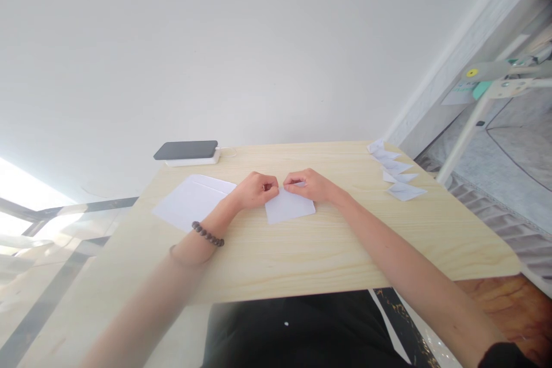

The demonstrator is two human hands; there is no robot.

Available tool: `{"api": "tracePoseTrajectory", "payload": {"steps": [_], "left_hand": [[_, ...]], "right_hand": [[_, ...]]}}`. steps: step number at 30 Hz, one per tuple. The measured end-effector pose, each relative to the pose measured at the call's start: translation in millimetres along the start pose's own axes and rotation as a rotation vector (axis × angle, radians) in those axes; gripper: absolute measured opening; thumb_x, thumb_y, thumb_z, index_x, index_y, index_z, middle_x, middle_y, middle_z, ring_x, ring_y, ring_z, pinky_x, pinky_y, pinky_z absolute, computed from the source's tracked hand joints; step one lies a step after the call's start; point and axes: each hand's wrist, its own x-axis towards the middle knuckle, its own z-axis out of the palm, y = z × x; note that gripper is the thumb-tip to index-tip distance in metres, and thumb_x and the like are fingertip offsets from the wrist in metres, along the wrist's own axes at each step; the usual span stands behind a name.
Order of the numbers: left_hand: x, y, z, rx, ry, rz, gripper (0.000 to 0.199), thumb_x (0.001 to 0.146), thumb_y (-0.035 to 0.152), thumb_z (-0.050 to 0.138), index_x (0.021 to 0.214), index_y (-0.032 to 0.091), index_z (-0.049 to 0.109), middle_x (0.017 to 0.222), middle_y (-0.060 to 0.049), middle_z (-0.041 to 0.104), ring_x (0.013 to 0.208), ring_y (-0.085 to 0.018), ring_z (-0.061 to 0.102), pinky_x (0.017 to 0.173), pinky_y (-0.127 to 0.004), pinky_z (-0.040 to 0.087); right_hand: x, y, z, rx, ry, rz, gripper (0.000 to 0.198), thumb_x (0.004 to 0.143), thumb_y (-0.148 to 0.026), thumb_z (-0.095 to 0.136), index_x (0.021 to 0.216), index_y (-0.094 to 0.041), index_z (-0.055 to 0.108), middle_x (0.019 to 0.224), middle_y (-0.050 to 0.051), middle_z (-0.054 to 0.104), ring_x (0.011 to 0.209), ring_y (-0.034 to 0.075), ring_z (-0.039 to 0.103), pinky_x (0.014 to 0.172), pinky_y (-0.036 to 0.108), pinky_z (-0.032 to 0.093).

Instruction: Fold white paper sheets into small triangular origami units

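A small white sheet of paper [290, 208] lies on the table between my hands, its far edge under my fingertips. My left hand [257, 190], with a dark beaded bracelet at the wrist, pinches the paper's far left corner. From the other side, my right hand [311, 185] has thumb and forefinger closed on the far edge, close to the left fingertips. Whether that edge is folded is hidden by the fingers. Left of my left hand lie larger white paper sheets [190, 201], partly covered by my forearm.
Several folded white paper pieces [405, 191] stand in a row along the table's right side. At the back left, a dark phone [186, 150] rests on a white block [194, 161] with a cable. The wooden table [276, 267] meets a pale wall behind; a white metal frame [468, 126] stands at right.
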Motion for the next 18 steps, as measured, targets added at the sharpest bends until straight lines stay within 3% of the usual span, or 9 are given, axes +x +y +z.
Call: {"api": "tracePoseTrajectory", "payload": {"steps": [7, 11, 15, 18], "left_hand": [[-2, -5, -4, 0.028, -0.020, 0.011, 0.018, 0.069, 0.019, 0.039, 0.054, 0.015, 0.047, 0.047, 0.005, 0.039, 0.046, -0.006, 0.034, 0.047, -0.019, 0.027], [-4, -4, -9, -0.046, -0.025, -0.035, 0.022, 0.072, 0.018, 0.034, 0.060, 0.014, 0.051, 0.053, 0.003, 0.049, 0.049, -0.008, 0.040, 0.051, -0.020, 0.032], [-3, 2, -8, -0.109, 0.013, -0.065, 0.030, 0.079, 0.023, 0.028, 0.085, 0.015, 0.057, 0.069, 0.000, 0.058, 0.062, -0.011, 0.049, 0.061, -0.022, 0.038], [-2, 6, -2, -0.035, 0.011, -0.042, 0.030, 0.082, 0.031, 0.032, 0.087, 0.017, 0.058, 0.076, -0.001, 0.060, 0.065, -0.012, 0.050, 0.060, -0.022, 0.037]], "right_hand": [[-4, 14, -19, 0.027, -0.034, 0.077, 0.018, 0.074, -0.032, 0.048, 0.074, -0.017, 0.058, 0.077, 0.001, 0.060, 0.070, 0.012, 0.052, 0.063, 0.023, 0.038], [-7, 21, -29, 0.004, -0.003, 0.115, 0.018, 0.074, -0.032, 0.048, 0.073, -0.016, 0.058, 0.075, 0.001, 0.060, 0.067, 0.012, 0.051, 0.061, 0.023, 0.038], [-6, 16, -21, 0.004, -0.016, 0.097, 0.019, 0.074, -0.033, 0.048, 0.075, -0.017, 0.059, 0.077, 0.000, 0.061, 0.067, 0.012, 0.052, 0.061, 0.023, 0.038], [-2, 7, -5, 0.002, 0.029, 0.052, 0.020, 0.076, -0.032, 0.045, 0.078, -0.018, 0.060, 0.079, 0.001, 0.061, 0.070, 0.012, 0.052, 0.062, 0.023, 0.038]]}}
